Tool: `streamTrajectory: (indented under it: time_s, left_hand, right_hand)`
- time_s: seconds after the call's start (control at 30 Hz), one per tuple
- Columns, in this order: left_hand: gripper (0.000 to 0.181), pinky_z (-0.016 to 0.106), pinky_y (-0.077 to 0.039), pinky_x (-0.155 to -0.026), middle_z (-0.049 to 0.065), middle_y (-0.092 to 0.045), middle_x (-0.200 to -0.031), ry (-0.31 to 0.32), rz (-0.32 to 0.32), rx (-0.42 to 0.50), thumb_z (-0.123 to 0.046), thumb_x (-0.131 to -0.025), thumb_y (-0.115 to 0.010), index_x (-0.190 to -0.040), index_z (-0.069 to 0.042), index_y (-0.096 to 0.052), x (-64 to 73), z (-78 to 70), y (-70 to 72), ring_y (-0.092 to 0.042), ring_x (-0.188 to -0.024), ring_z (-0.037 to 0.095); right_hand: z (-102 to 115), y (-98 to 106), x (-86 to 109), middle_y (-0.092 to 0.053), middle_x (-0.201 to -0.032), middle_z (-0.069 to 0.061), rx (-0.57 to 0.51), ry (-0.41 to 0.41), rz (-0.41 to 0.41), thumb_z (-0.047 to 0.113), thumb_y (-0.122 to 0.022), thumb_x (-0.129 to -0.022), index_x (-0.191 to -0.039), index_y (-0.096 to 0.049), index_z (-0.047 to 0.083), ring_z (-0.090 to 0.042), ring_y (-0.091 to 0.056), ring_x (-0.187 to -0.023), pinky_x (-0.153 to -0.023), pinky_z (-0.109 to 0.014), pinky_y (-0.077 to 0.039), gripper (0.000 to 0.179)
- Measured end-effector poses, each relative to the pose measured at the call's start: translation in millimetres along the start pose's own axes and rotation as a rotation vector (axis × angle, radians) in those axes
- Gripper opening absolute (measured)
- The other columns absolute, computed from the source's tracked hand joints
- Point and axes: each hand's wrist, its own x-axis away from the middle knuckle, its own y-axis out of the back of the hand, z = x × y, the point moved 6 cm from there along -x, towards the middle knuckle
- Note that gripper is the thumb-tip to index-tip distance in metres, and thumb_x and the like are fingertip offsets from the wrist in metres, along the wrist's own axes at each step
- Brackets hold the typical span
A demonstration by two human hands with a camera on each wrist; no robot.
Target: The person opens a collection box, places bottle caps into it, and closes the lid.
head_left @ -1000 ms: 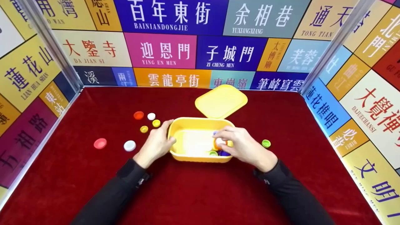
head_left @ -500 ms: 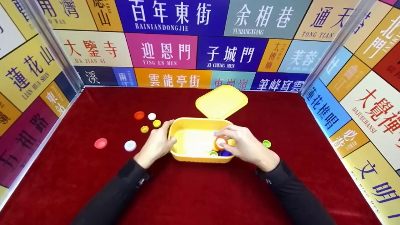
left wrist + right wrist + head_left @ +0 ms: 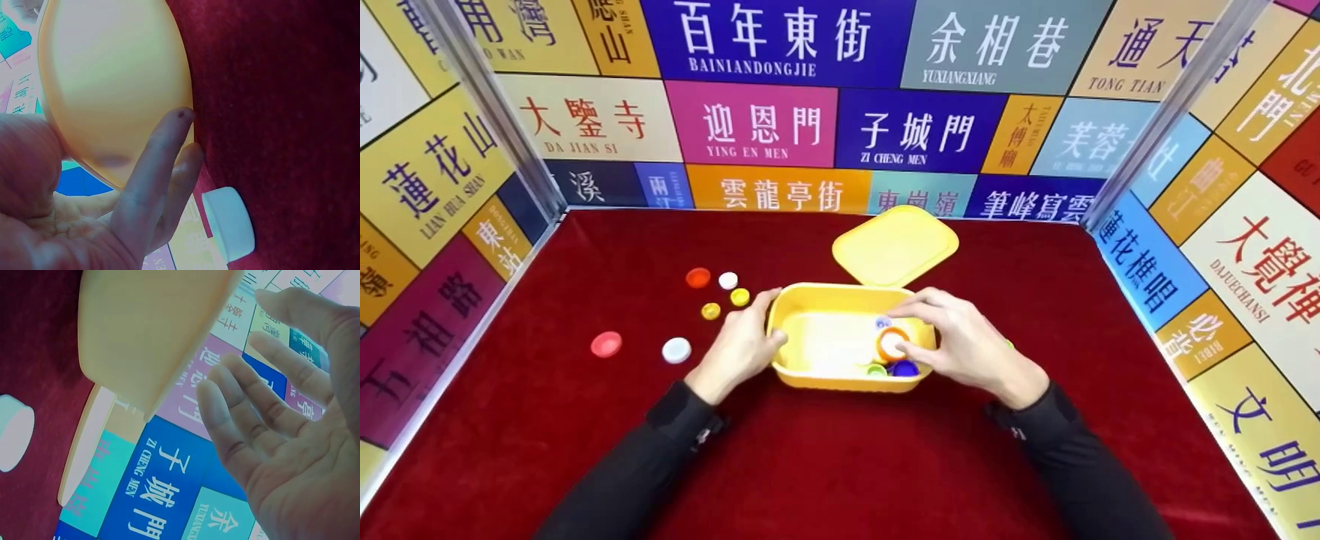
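We record red cloth (image 3: 840, 465), sign-printed walls (image 3: 757, 124), metal posts (image 3: 1170, 112); left hand (image 3: 736, 341) gripping yellow box (image 3: 851, 384); right hand (image 3: 975, 345), fingers parted, over its rim.

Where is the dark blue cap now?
In the head view, the dark blue cap is inside the yellow box, at its near right, beside a green cap.

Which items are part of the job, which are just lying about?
Likely in the job:
yellow box, gripped by the left hand
orange cap, blue cap, green cap, lilac item inside, near the right hand

Loose, maybe pending:
yellow lid
red cap, pink cap
two white caps, two yellow caps
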Motion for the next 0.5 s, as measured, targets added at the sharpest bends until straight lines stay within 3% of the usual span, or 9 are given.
streamTrajectory:
  time_s: [0.27, 0.5]
  left_hand:
    - [0.073, 0.047, -0.066, -0.100, 0.027, -0.075, -0.152, 0.002, 0.010, 0.001, -0.008, -0.105, -0.073, -0.174, -0.007, -0.050, 0.8, -1.4, -2.0, -0.079, -0.113, 0.035]
    - [0.073, 0.044, -0.065, -0.095, 0.029, -0.076, -0.149, -0.002, 0.006, -0.005, -0.008, -0.105, -0.073, -0.174, -0.005, -0.050, -0.3, -0.9, 0.2, -0.079, -0.106, 0.035]
  right_hand:
    - [-17.0, 17.9, 10.5, -0.077, -0.138, -0.005, 0.019, -0.075, -0.031, 0.025, -0.099, -0.096, -0.148, -0.080, 0.017, -0.020, -0.075, -0.124, -0.103, -0.044, -0.068, 0.056]
    - [-42.9, 37.7, 29.6, -0.077, -0.139, -0.011, 0.060, -0.128, -0.098, 0.021, -0.098, -0.095, -0.145, -0.081, 0.012, -0.030, -0.077, -0.122, -0.094, -0.050, -0.069, 0.054]
